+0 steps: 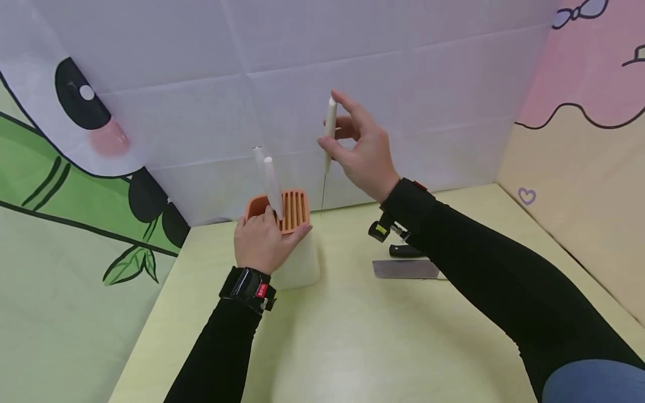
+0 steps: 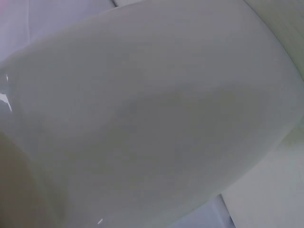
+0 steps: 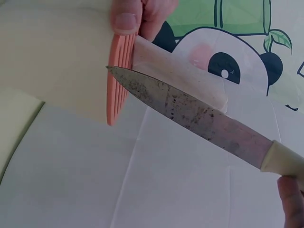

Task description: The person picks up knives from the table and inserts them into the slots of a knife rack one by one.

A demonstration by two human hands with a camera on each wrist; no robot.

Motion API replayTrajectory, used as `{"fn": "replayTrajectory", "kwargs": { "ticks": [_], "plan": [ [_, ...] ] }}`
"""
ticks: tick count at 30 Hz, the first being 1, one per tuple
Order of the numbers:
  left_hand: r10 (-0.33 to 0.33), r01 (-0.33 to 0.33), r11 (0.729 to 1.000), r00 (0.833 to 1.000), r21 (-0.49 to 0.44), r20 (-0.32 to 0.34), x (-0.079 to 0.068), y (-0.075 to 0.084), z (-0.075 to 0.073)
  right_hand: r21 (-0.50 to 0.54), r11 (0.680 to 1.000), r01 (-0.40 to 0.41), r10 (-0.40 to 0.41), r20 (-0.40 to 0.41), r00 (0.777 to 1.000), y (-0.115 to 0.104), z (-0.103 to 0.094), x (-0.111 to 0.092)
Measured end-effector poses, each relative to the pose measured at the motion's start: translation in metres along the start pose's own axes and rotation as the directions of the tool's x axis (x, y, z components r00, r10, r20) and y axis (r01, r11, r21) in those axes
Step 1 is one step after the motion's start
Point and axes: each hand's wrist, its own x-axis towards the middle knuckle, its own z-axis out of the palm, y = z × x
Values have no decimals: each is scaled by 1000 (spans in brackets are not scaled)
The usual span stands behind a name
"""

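A white knife block (image 1: 297, 271) with an orange slotted top (image 1: 294, 207) stands on the table. My left hand (image 1: 264, 240) grips its upper end, thumb along the near right edge. White handles (image 1: 274, 187) stick up from the block's left part. Up to the right of the block, my right hand (image 1: 365, 148) pinches the pale handle of a knife (image 3: 190, 109) between thumb and fingers. The blade points down, seen nearly edge-on from the head, and is dark-spotted in the right wrist view. The block's white wall (image 2: 156, 109) fills the left wrist view.
On the table (image 1: 332, 347), right of the block, lies a broad rectangular blade (image 1: 405, 268), partly under the right forearm. Just behind it is a black handle (image 1: 405, 251). A printed cloth wall (image 1: 428, 101) rises at the back and sides.
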Motion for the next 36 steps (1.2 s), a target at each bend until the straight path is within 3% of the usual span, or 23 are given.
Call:
{"fn": "replayTrajectory", "kwargs": {
  "ticks": [8,13,36],
  "plan": [
    [-18,18,1000,1000,2,-7,-1,1,-1,22,1000,17,-17,-32,999,-1,29,21],
    [-31,31,1000,999,-1,-19,-2,5,-1,1,1000,-23,23,-10,1000,0,43,22],
    [-36,36,999,999,-23,-26,-5,16,-5,-11,997,-77,77,21,997,9,57,11]
  ]
}}
